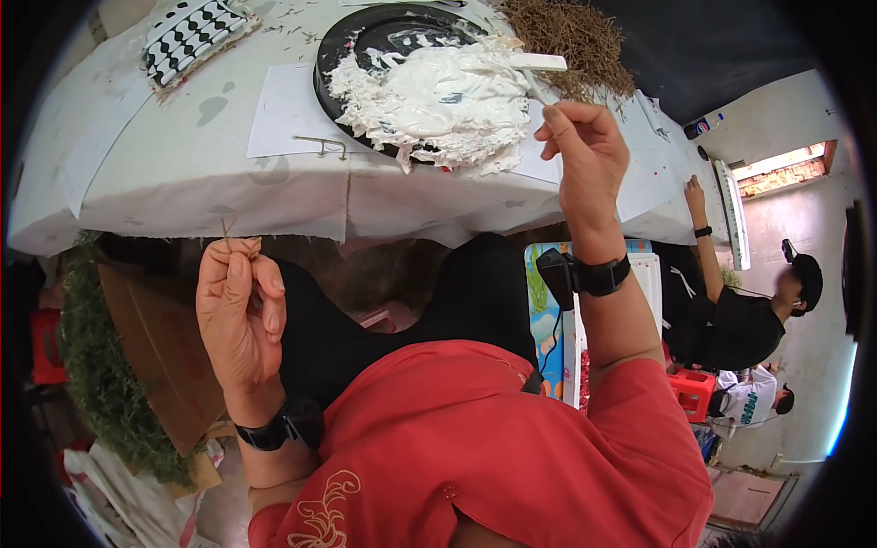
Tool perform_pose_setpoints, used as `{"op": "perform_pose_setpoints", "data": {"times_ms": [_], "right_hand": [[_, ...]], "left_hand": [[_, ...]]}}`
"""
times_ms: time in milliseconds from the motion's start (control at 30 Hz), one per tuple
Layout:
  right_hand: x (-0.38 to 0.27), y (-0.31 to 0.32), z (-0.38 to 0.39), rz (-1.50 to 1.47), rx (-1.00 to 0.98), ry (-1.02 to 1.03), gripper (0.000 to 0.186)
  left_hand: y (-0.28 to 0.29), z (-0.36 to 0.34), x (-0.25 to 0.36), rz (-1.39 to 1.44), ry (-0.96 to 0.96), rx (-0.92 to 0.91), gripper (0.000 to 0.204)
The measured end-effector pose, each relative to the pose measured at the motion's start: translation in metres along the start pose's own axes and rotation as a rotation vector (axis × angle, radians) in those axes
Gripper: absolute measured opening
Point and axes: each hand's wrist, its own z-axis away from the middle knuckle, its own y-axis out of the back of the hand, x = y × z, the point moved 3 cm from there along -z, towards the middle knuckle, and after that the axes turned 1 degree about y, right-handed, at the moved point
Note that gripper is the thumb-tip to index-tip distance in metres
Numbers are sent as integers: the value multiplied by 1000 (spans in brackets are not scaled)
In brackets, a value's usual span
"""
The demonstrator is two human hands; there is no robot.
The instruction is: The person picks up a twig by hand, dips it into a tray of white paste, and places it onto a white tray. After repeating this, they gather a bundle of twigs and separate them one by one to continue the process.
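My left hand (239,315), raised in front of the table edge, pinches a thin brown twig (228,230) between thumb and fingertips. My right hand (589,160) is up at the right side of a round black tray (331,68), thumb and fingertips drawn together. Whatever it may pinch is too small to make out. Thick white paste (438,96) is heaped over the tray and spills past its front rim. A flat white stick (539,62) rests in the paste, its end pointing right. The tip of a thinner pale stick (537,89) shows near my right thumb.
Brown twigs (571,46) lie in a pile behind the tray. A bent metal wire piece (320,144) lies on white paper (279,114). A black-and-white patterned pad (196,41) is far left. Green foliage (114,384) and cardboard (151,352) stand below. Another person (744,324) sits right.
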Motion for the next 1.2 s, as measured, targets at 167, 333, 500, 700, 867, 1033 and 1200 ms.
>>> {"op": "perform_pose_setpoints", "data": {"times_ms": [167,333,500,700,867,1033,1200], "right_hand": [[38,3,10,-29,-66,-350,7],[46,0,11,235,-125,-291,9],[25,1,4,39,-40,-253,8],[-10,7,-13,365,-59,374,7],[-13,-4,-4,793,-266,792,14],[-6,-11,2,834,-339,816,17],[3,-17,9,849,-359,826,16]], "left_hand": [[3,-1,1,-2,-1,-1,16],[5,-3,2,-3,-13,-6,16],[4,-4,5,-23,-23,2,16],[5,-4,10,-31,-56,43,16],[3,-4,16,-57,-84,63,16],[5,-4,21,-72,-103,53,16],[3,-3,21,-97,-111,61,16]]}}
